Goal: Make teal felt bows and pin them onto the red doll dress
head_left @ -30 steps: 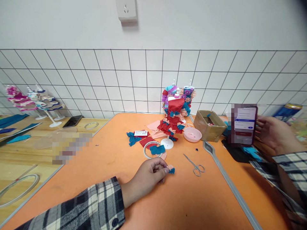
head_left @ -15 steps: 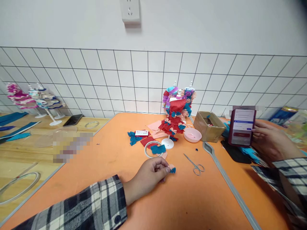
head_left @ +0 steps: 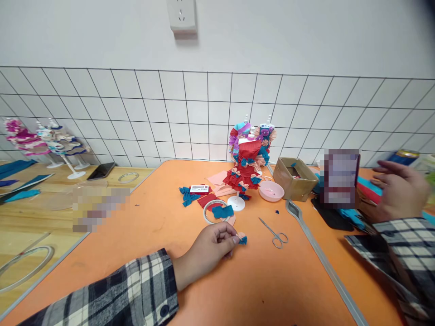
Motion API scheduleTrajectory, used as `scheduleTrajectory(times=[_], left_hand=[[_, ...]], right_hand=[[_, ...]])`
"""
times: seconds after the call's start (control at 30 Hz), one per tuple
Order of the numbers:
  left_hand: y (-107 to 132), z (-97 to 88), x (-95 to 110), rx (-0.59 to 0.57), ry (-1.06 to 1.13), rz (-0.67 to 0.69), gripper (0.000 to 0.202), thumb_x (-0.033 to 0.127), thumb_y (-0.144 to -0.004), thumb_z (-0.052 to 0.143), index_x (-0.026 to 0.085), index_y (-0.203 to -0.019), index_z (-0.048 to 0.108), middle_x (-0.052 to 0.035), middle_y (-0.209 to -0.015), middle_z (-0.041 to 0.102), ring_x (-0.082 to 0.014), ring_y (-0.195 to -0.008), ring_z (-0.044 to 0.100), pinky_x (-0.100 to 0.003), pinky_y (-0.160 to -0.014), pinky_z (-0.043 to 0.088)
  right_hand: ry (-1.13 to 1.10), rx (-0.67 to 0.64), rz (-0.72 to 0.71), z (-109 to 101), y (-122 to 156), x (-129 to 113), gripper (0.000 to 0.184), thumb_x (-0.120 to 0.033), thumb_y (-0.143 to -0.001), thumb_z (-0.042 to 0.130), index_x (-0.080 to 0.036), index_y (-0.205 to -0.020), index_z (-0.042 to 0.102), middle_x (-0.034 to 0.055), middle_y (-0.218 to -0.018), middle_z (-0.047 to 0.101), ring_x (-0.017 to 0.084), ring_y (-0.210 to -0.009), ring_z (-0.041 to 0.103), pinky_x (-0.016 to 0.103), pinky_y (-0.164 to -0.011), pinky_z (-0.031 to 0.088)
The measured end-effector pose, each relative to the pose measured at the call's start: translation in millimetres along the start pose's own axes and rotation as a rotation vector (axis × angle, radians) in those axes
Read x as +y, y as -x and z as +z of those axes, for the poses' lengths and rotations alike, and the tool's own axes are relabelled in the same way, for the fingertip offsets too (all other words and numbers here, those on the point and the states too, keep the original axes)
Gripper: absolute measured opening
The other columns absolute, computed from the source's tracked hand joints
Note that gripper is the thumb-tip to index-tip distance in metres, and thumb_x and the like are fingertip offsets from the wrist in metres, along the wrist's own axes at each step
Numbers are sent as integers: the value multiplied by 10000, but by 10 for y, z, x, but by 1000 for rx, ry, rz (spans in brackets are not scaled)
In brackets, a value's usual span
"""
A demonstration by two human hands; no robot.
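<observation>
Between thumb and fingers, my left hand (head_left: 217, 242) pinches a small pink and teal paper bow (head_left: 242, 238) just above the orange table. My right hand (head_left: 401, 192) is at the right, its fingers stretched out and slightly blurred, with nothing visible in it. Left of it stands a phone (head_left: 340, 179), upright, its screen pixelated. Beyond my left hand lie a tape roll (head_left: 205, 212) and a teal paper piece (head_left: 223, 211). Small scissors (head_left: 276, 234) rest to the right of the bow. A red ruffled doll dress (head_left: 246, 170) with little bows hangs on a white stand.
A pink bowl (head_left: 272, 192) and a cardboard box (head_left: 295, 182) stand right of the dress. Teal and red paper, with a small box (head_left: 199, 189), lies left of it. A grey strip (head_left: 326, 258) crosses the table. More dress stands (head_left: 66, 140) are far left.
My right hand has come away from the phone, moving right, and its fingers have opened out. The phone's screen now appears pixelated. My left hand keeps its pinch on the bow.
</observation>
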State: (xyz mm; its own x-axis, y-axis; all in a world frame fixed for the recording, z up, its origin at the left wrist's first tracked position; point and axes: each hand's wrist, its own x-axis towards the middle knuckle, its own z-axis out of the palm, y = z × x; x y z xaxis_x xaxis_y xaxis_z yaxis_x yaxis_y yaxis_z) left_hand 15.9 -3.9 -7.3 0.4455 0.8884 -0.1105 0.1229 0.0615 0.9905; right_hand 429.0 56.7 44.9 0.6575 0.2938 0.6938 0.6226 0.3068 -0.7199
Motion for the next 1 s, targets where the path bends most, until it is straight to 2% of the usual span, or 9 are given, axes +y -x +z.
scheduleTrajectory(times=[0.07,0.1,0.13,0.27,0.4,0.5,0.73,0.9,1.0], left_hand=[[0,-10,1,1,18,11,370,501,-742,649,155,-768,520,48,-602,507,-82,-496,471,-212,-490,347],[-1,-16,0,1,30,18,376,509,-740,647,157,-767,518,48,-604,508,-82,-493,470,-214,-492,351],[-3,-21,-3,0,43,23,383,517,-738,646,158,-767,516,49,-602,506,-82,-489,470,-216,-493,355],[-9,-30,-25,-2,66,36,391,527,-729,649,159,-779,524,52,-586,501,-86,-482,463,-223,-497,367],[-7,-15,-54,-21,-44,49,336,482,-785,602,150,-782,547,42,-568,509,-100,-506,469,-226,-514,364],[-7,5,-82,-38,-190,57,279,420,-827,567,144,-782,579,28,-580,535,-110,-543,482,-222,-527,352],[3,24,-115,3,-450,137,200,321,-843,530,167,-770,634,19,-648,596,-121,-601,489,-222,-560,351],[15,22,-88,-4,-451,131,149,268,-817,536,161,-795,638,21,-659,569,-116,-606,464,-214,-547,328],[15,23,-70,3,-358,103,233,321,-801,577,157,-959,631,28,-666,531,-115,-590,449,-212,-534,323]], right_hand=[[-32,289,-120,38,137,-125,301,-1,-701,440,-87,-838,693,122,-769,671,173,-721,629,314,-637,433],[-50,321,-175,51,270,-225,262,-1,-685,440,-116,-736,670,95,-709,644,174,-696,616,312,-640,435],[-68,158,-220,61,443,-342,259,-4,-683,439,-142,-734,652,81,-715,629,176,-690,603,308,-629,436],[-133,-829,-297,132,1327,-850,227,-63,-743,444,-190,-771,629,54,-761,616,171,-706,576,296,-634,452],[-139,-1225,-139,269,1960,-1160,254,-228,-854,509,-222,-1090,602,60,-1022,647,190,-885,598,323,-754,484],[-98,-1283,-199,302,2105,-1238,183,-270,-846,568,-225,-1008,639,51,-1013,662,212,-971,574,361,-850,446],[-46,-1267,-256,219,2094,-1242,101,-198,-804,600,-224,-888,650,18,-899,675,184,-871,589,337,-809,430],[-51,-1295,-207,238,2107,-1232,76,-171,-794,592,-219,-789,651,-5,-796,673,160,-775,587,306,-745,425],[-43,-1281,-119,254,2102,-1236,82,-165,-778,587,-211,-764,654,-3,-754,660,152,-715,569,282,-674,421]])
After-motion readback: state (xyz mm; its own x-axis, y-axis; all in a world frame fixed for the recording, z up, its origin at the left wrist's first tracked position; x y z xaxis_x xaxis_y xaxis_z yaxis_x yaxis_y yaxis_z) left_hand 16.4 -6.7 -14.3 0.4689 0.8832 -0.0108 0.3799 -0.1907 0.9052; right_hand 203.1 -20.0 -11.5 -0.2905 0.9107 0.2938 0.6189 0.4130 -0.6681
